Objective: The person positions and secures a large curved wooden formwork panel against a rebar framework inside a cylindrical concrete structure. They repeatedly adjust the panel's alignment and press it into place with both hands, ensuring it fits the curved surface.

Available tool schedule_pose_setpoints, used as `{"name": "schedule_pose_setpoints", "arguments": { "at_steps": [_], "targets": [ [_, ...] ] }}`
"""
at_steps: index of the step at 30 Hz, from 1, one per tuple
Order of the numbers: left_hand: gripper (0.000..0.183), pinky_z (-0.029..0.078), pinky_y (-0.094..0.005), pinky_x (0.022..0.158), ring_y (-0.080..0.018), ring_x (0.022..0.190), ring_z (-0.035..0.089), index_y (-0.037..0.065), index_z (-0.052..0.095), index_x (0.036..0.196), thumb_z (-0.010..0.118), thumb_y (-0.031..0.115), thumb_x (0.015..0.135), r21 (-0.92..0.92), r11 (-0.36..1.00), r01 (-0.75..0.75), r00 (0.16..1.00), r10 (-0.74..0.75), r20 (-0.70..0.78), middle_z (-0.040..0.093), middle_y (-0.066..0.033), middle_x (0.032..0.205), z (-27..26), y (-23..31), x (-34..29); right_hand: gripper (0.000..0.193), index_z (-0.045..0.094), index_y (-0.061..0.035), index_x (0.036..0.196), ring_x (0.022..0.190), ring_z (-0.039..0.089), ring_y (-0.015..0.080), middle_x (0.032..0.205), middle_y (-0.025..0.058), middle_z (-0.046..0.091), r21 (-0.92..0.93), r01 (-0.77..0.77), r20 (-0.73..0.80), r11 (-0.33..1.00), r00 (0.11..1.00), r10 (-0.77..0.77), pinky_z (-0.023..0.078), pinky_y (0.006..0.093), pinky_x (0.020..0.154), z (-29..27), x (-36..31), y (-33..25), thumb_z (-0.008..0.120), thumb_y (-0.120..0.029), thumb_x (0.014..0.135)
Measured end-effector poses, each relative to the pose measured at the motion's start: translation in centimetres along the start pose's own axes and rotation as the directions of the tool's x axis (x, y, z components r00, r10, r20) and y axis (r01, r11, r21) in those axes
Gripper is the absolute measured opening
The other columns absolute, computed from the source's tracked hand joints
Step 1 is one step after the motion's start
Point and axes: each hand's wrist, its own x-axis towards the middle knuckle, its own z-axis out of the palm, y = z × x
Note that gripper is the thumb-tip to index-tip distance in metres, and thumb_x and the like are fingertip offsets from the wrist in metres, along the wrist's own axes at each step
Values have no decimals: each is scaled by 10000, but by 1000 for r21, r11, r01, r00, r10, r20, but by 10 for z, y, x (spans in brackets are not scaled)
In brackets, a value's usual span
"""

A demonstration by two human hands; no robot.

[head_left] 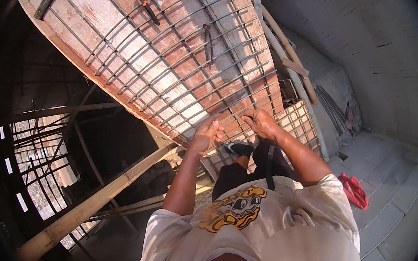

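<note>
A grid of thin steel reinforcing bars (pixel 173 83) lies over reddish wooden formwork boards (pixel 86 13). At the near end of the grid, my left hand (pixel 207 136) hovers with its fingers curled and the palm turned inward. Just to its right, my right hand (pixel 261 124) has its fingers bent into a pinch close over the bars. Anything thin between either hand's fingertips is too small to make out. Farther up the grid rest a dark hand tool with an orange part (pixel 146 4) and a dark, forked, pincer-like tool (pixel 208 44).
Left of the formwork edge is a dark drop, crossed by a thick bamboo pole (pixel 94 202). Bamboo and pipe lengths (pixel 296 73) run along the right side by a grey block wall (pixel 380 51). A red cloth (pixel 353 191) lies on the grey surface at right. My shoe (pixel 240 149) is at the grid.
</note>
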Motion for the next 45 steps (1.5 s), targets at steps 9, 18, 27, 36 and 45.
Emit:
{"name": "schedule_pose_setpoints", "arguments": {
  "at_steps": [9, 18, 27, 36, 45],
  "targets": [
    [165, 514, -362, 639, -181, 715, 586, 54, 558, 1042, 549, 203, 970, -387, 911, -144, 887, -55, -458, 598, -83, 871, -6, -19, 81, 294, 645, -3, 1137, 1004, 652, 371, 1054, 225, 674, 130, -59, 103, 990, 994, 46, 514, 421, 838, 20, 21, 56, 526, -223, 982],
    [284, 480, -377, 849, -316, 956, 643, 21, 640, 1030, 526, 275, 975, 629, 777, 11, 972, 139, -189, 643, -137, 962, 12, -116, 94, 239, 672, -58, 1099, 945, 642, 374, 1002, 199, 679, -145, 138, 446, 980, 893, -60, 513, 411, 815, 38, 88, 93, 542, -219, 977],
    [299, 450, -390, 948, -275, 1036, 577, -10, 551, 1208, 522, 192, 989, 488, 834, -259, 473, 550, -688, 599, -158, 1073, -64, -73, 196, 277, 653, -119, 1209, 880, 671, 386, 1040, 202, 682, -226, 283, -77, 932, 949, -306, 539, 448, 759, 69, 197, 61, 531, -165, 964],
    [282, 428, -414, 992, -356, 1160, 558, 12, 596, 1188, 578, 114, 925, 508, 858, 78, 728, 299, -617, 590, -204, 1221, -83, -208, 100, 361, 622, -101, 1224, 807, 689, 347, 900, 152, 693, -692, 149, -163, 707, 921, -354, 554, 455, 692, 83, 278, 67, 478, -98, 893],
    [346, 497, -404, 914, -343, 1054, 651, 24, 649, 1152, 589, 262, 908, 275, 797, 537, 760, -317, -567, 679, -213, 1096, -29, -399, -72, 423, 580, -158, 1311, 779, 669, 315, 886, 110, 675, -736, 194, -112, 649, 910, -399, 541, 437, 685, 92, 273, 72, 513, -105, 897]
  ]
}}
